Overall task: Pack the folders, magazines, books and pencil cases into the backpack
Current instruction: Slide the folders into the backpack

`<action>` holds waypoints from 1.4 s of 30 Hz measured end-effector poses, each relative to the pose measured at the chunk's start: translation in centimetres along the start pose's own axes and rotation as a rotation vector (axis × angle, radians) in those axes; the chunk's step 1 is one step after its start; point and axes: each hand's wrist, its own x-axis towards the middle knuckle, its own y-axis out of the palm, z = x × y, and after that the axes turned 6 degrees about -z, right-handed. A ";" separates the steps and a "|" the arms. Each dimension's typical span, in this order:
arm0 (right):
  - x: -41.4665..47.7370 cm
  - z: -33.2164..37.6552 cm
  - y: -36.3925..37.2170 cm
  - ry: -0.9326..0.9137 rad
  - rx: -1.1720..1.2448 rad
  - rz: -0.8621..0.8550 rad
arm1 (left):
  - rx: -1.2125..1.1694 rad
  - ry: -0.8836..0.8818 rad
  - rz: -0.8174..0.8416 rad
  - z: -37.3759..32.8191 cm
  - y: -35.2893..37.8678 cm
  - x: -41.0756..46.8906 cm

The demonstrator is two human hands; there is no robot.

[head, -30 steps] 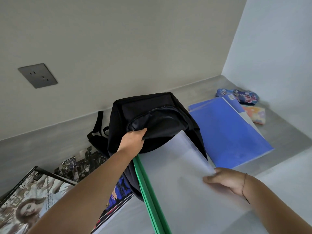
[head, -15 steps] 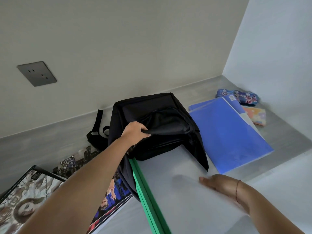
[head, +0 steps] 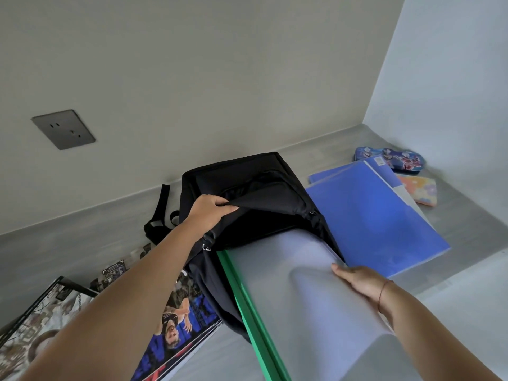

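Observation:
A black backpack (head: pixel 255 182) lies on the grey counter by the back wall. My left hand (head: pixel 209 211) grips the upper flap of its opening and holds it lifted. A translucent folder with a green spine (head: pixel 291 292) has its far end inside the opening. My right hand (head: pixel 357 281) holds the folder's right edge, and the cover bulges upward beside it. Two blue folders (head: pixel 376 215) lie to the right of the bag. A blue pencil case (head: pixel 395 159) and an orange patterned one (head: pixel 420 189) sit beyond them. Magazines (head: pixel 176 325) lie at the lower left, partly under the bag.
A grey wall socket (head: pixel 63 129) sits on the back wall at the left. A side wall closes the counter (head: pixel 82 235) on the right. The backpack's straps (head: pixel 162 213) trail to the left of the bag.
My left hand raised the flap higher. My right hand moved up the folder's right edge, and the cover now buckles upward at the bag's mouth.

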 end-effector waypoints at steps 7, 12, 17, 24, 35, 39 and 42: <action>0.4 -0.4 0.9 -0.004 0.058 -0.084 | 0.025 -0.001 0.009 0.0 0.1 -0.3; 1.6 2.5 3.1 -0.112 0.070 -0.111 | 0.040 -0.002 0.013 0.3 1.0 -0.5; 4.2 3.7 3.6 -0.015 0.040 -0.110 | 0.054 -0.001 -0.008 0.7 1.4 -0.7; -3.0 -2.0 -0.5 0.121 0.725 0.235 | 0.020 -0.014 -0.038 1.2 1.8 -0.7; -7.3 -3.5 10.0 0.201 0.875 0.299 | 0.010 -0.031 -0.039 1.0 2.2 -0.6; -4.7 -1.6 11.0 0.223 0.909 0.280 | 0.010 -0.023 -0.050 0.8 2.3 -0.9; -2.9 0.7 11.5 0.277 0.935 0.303 | 0.023 -0.009 -0.046 0.8 2.3 -0.9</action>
